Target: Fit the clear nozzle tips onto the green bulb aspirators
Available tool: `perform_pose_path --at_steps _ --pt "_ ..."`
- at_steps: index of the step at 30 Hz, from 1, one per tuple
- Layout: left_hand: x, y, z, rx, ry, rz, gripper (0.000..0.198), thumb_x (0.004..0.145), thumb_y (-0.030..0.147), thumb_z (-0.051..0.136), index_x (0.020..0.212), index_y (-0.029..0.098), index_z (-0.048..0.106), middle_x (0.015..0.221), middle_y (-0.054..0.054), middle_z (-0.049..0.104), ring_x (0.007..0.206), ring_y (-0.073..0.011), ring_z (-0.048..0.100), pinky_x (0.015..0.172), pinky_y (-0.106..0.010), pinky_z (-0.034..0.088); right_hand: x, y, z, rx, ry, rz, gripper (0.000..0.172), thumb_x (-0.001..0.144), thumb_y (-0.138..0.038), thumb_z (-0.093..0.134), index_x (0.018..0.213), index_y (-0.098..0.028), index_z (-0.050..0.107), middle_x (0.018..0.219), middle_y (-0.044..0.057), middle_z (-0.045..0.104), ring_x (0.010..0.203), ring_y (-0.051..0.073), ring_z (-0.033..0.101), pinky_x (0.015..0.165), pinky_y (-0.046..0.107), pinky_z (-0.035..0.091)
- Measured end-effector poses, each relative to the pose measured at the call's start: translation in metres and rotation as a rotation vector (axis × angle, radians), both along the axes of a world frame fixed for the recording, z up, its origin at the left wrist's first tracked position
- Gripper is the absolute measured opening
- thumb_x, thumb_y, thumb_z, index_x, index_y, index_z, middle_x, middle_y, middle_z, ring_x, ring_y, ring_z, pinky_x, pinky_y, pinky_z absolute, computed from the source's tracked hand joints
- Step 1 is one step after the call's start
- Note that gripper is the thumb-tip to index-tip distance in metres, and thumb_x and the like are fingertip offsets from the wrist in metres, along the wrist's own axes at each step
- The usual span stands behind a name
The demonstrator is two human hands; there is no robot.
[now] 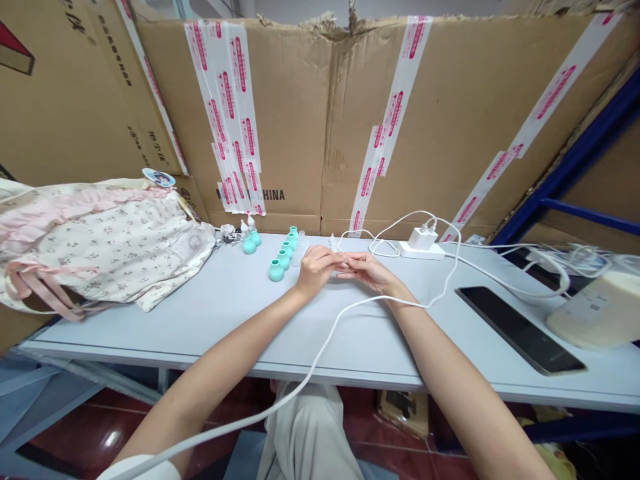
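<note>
My left hand [315, 265] and my right hand [367, 270] meet at the middle of the pale table [210, 320], fingertips touching. Both are pinched around something small that I cannot make out. Just left of my left hand stands a row of several small teal rubber bulbs [283, 256]. Two more teal bulbs with clear tips [251, 239] stand further back left. A tiny clear piece [301, 245] lies beside the row.
A floral cloth bag [105, 240] fills the table's left. A white charger block [423, 239] with cables sits at the back, one white cable [320, 347] crossing my right forearm. A dark phone [520, 328] and a cream device [595, 310] lie right. Taped cardboard [320, 120] walls the back.
</note>
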State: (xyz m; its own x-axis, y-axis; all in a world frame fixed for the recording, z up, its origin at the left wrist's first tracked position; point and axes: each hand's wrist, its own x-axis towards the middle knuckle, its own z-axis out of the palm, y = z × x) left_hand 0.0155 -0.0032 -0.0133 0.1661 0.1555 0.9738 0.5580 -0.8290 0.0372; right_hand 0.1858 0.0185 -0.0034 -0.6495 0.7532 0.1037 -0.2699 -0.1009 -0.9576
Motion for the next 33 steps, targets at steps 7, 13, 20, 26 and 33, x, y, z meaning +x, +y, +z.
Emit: perform_pose_path --at_steps 7,13,20,26,33 --pt "0.000 0.002 -0.004 -0.074 -0.045 0.002 0.008 0.084 0.021 0.059 0.083 0.020 0.067 0.073 0.000 0.063 0.071 -0.0118 0.055 0.068 -0.028 0.041 -0.003 0.001 0.000 0.000 -0.023 -0.019 0.038 0.067 -0.037 0.079 0.097 -0.015 0.070 0.097 0.008 0.068 0.091 0.020 0.064 0.085 0.033 0.053" --pt "-0.003 0.004 -0.005 -0.175 -0.026 0.071 0.018 0.084 0.025 0.058 0.099 0.023 0.068 0.088 -0.002 0.064 0.082 -0.0140 0.052 0.076 -0.029 0.041 -0.007 0.001 0.000 0.026 -0.013 -0.084 0.038 0.067 -0.043 0.078 0.094 -0.017 0.070 0.094 0.008 0.069 0.087 0.021 0.066 0.081 0.034 0.054" --pt "-0.014 0.012 -0.010 -0.290 0.030 0.271 0.023 0.077 0.031 0.066 0.100 0.026 0.069 0.097 -0.003 0.062 0.089 -0.0186 0.047 0.080 -0.033 0.038 -0.004 0.014 -0.006 0.249 -0.266 -0.341 0.047 0.069 -0.047 0.073 0.104 -0.016 0.068 0.097 0.010 0.068 0.083 0.023 0.066 0.077 0.036 0.053" --pt "-0.024 0.028 -0.023 -0.624 0.059 0.344 0.015 0.068 0.019 0.073 0.082 0.021 0.070 0.090 -0.004 0.060 0.091 -0.0224 0.048 0.080 -0.035 0.039 0.020 0.040 -0.028 0.566 -0.732 -0.621 0.030 0.069 -0.028 0.070 0.098 -0.021 0.071 0.085 0.004 0.069 0.070 0.019 0.061 0.070 0.031 0.047" --pt "-0.020 0.023 -0.020 -0.643 0.038 0.267 0.010 0.074 0.010 0.064 0.075 0.020 0.067 0.086 -0.003 0.060 0.088 -0.0204 0.049 0.082 -0.034 0.039 0.019 0.047 -0.039 0.618 -0.787 -0.795 0.014 0.065 -0.014 0.063 0.079 -0.018 0.064 0.085 0.001 0.067 0.076 0.016 0.060 0.076 0.028 0.043"
